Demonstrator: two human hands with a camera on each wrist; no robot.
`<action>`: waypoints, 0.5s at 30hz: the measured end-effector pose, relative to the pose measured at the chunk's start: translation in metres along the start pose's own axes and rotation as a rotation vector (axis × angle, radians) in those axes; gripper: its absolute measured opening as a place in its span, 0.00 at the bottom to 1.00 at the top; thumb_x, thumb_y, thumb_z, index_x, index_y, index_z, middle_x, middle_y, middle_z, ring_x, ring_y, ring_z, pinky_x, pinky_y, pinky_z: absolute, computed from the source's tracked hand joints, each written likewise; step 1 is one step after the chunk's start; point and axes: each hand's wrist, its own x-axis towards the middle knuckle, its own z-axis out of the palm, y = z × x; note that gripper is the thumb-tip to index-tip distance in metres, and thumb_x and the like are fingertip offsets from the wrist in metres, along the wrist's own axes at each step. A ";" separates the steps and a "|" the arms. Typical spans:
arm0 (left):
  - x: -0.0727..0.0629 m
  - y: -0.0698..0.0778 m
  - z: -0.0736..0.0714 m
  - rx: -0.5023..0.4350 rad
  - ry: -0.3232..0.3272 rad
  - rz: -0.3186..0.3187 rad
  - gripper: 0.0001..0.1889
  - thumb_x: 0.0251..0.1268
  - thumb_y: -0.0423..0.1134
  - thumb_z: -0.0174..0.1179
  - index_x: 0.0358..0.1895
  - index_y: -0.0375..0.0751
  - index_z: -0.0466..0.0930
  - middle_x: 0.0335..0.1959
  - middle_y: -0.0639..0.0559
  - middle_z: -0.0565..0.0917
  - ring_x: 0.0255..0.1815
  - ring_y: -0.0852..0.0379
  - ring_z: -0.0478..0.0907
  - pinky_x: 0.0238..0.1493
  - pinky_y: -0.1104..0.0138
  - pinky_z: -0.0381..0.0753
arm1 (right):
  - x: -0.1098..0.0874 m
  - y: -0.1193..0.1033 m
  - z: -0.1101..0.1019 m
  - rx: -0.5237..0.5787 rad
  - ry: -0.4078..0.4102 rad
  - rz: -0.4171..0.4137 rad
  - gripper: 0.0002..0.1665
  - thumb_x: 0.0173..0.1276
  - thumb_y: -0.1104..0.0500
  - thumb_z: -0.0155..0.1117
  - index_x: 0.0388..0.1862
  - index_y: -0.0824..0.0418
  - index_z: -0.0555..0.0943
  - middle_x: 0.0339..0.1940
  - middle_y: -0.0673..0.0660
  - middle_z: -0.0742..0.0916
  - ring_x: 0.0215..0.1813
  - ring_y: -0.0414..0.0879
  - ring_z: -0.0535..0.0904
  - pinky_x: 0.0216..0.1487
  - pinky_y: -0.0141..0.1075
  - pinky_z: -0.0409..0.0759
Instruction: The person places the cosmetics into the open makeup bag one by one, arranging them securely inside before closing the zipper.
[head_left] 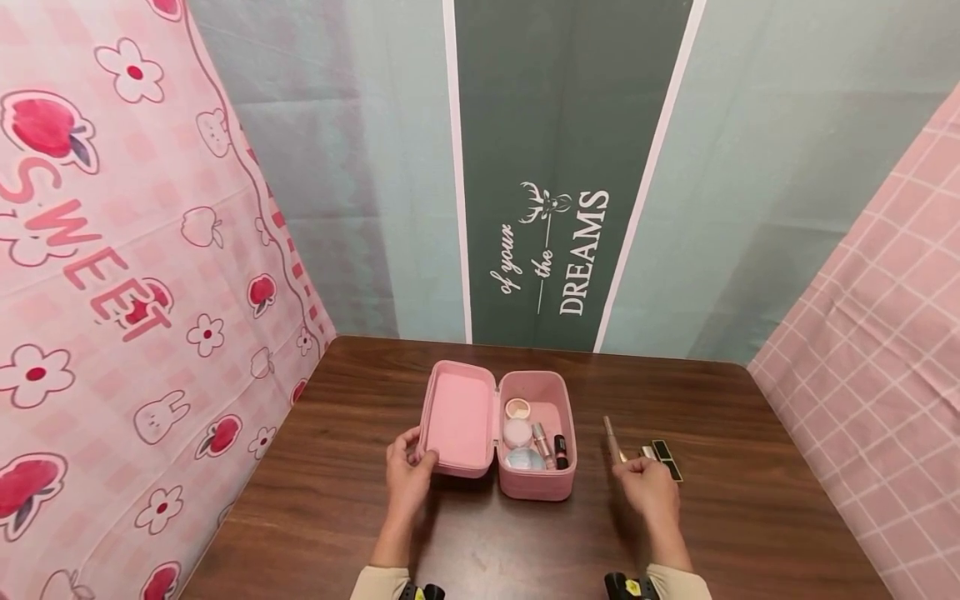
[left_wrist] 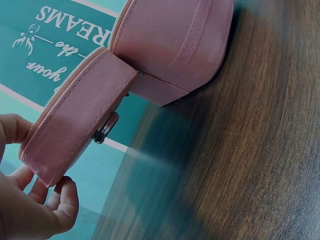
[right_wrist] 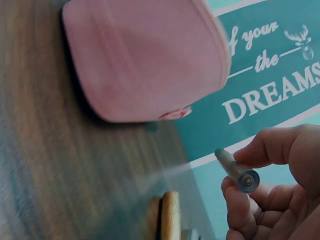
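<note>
My left hand (head_left: 408, 473) grips the lid (head_left: 459, 417) of a pink zippered makeup case (head_left: 536, 487); the lid is folded out to the left. In the left wrist view, the thumb lies on the lid's zipper edge and the fingers curl beneath it. Right of the case, my right hand (head_left: 651, 490) pinches a slim, beige-gold pen-like cosmetic tube (head_left: 611, 437) between thumb and fingers, its far end pointing away from me. Inside the case are an open round compact (head_left: 517, 408), a pale pink round container (head_left: 517, 432), a slim tube (head_left: 542, 442) and a black tube (head_left: 561, 451).
A black-and-gold rectangular item (head_left: 667, 460) lies on the wooden table (head_left: 337, 500) just beyond my right hand, with a small light-coloured piece (head_left: 648, 452) beside it. A bluish round packet (head_left: 524, 459) sits at the case's near end. Printed cloths hang around the table.
</note>
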 end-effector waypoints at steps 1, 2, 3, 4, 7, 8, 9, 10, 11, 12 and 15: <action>0.000 0.000 0.000 -0.001 0.000 -0.001 0.21 0.46 0.24 0.62 0.49 0.30 0.76 0.44 0.40 0.69 0.39 0.47 0.74 0.36 0.72 0.72 | 0.000 -0.003 -0.001 -0.007 -0.001 -0.013 0.13 0.55 0.55 0.61 0.28 0.65 0.83 0.29 0.61 0.83 0.30 0.55 0.76 0.30 0.45 0.70; 0.000 0.000 0.000 0.000 0.001 -0.001 0.21 0.46 0.24 0.62 0.49 0.31 0.76 0.44 0.41 0.69 0.39 0.47 0.74 0.36 0.72 0.72 | 0.000 -0.006 -0.002 -0.011 -0.002 -0.022 0.13 0.55 0.55 0.61 0.27 0.64 0.83 0.28 0.60 0.83 0.30 0.55 0.76 0.30 0.45 0.70; 0.000 0.001 0.000 0.001 0.000 0.001 0.21 0.45 0.24 0.62 0.49 0.31 0.76 0.44 0.41 0.70 0.39 0.47 0.74 0.36 0.72 0.71 | 0.000 -0.009 -0.004 -0.014 -0.004 -0.031 0.12 0.55 0.55 0.62 0.26 0.64 0.83 0.27 0.59 0.83 0.30 0.54 0.76 0.30 0.45 0.70; 0.000 0.001 0.000 0.001 -0.001 0.003 0.21 0.45 0.24 0.62 0.49 0.31 0.76 0.43 0.41 0.70 0.38 0.48 0.74 0.36 0.72 0.71 | 0.000 -0.012 -0.004 -0.015 -0.005 -0.037 0.12 0.55 0.54 0.62 0.26 0.63 0.83 0.27 0.59 0.83 0.30 0.54 0.76 0.29 0.45 0.70; 0.001 0.001 0.000 0.001 -0.003 0.009 0.21 0.45 0.24 0.62 0.49 0.30 0.76 0.43 0.40 0.70 0.37 0.48 0.74 0.34 0.73 0.71 | 0.002 -0.022 -0.007 -0.012 -0.023 -0.038 0.12 0.55 0.54 0.63 0.26 0.63 0.83 0.25 0.57 0.83 0.29 0.53 0.76 0.29 0.45 0.70; 0.001 0.001 0.000 0.002 -0.003 0.009 0.21 0.45 0.24 0.62 0.49 0.30 0.76 0.43 0.40 0.70 0.37 0.48 0.74 0.34 0.73 0.71 | 0.002 -0.025 -0.007 -0.012 -0.030 -0.032 0.12 0.55 0.53 0.63 0.27 0.63 0.83 0.25 0.56 0.82 0.30 0.53 0.76 0.29 0.45 0.70; 0.001 0.001 0.000 0.001 -0.004 0.008 0.21 0.45 0.23 0.62 0.49 0.30 0.76 0.43 0.40 0.70 0.38 0.48 0.74 0.35 0.73 0.71 | 0.002 -0.028 -0.008 -0.010 -0.040 -0.025 0.12 0.56 0.53 0.62 0.28 0.63 0.83 0.25 0.55 0.82 0.30 0.53 0.76 0.29 0.45 0.70; 0.001 0.001 0.000 0.000 -0.005 0.006 0.21 0.45 0.23 0.62 0.49 0.30 0.76 0.43 0.40 0.70 0.38 0.48 0.74 0.35 0.72 0.72 | 0.003 -0.031 -0.008 -0.010 -0.047 -0.018 0.12 0.55 0.53 0.62 0.28 0.62 0.83 0.26 0.55 0.82 0.30 0.52 0.76 0.28 0.45 0.69; 0.001 0.001 0.000 0.000 -0.005 0.003 0.21 0.45 0.23 0.62 0.49 0.30 0.76 0.44 0.40 0.70 0.38 0.48 0.74 0.35 0.72 0.72 | 0.003 -0.034 -0.009 -0.010 -0.051 -0.015 0.12 0.55 0.53 0.62 0.29 0.62 0.83 0.25 0.54 0.82 0.30 0.52 0.76 0.28 0.44 0.69; 0.001 0.001 0.000 0.002 -0.005 0.000 0.21 0.46 0.24 0.62 0.49 0.30 0.76 0.44 0.40 0.70 0.39 0.48 0.74 0.36 0.72 0.72 | 0.004 -0.037 -0.009 -0.007 -0.051 -0.018 0.12 0.55 0.53 0.62 0.29 0.62 0.83 0.25 0.54 0.82 0.30 0.51 0.76 0.28 0.44 0.70; 0.001 0.001 0.000 0.008 -0.006 -0.004 0.21 0.46 0.24 0.62 0.49 0.30 0.76 0.45 0.40 0.70 0.39 0.47 0.74 0.36 0.71 0.72 | 0.005 -0.045 -0.009 0.000 -0.042 -0.043 0.11 0.54 0.54 0.62 0.28 0.62 0.83 0.22 0.53 0.82 0.29 0.50 0.75 0.27 0.43 0.70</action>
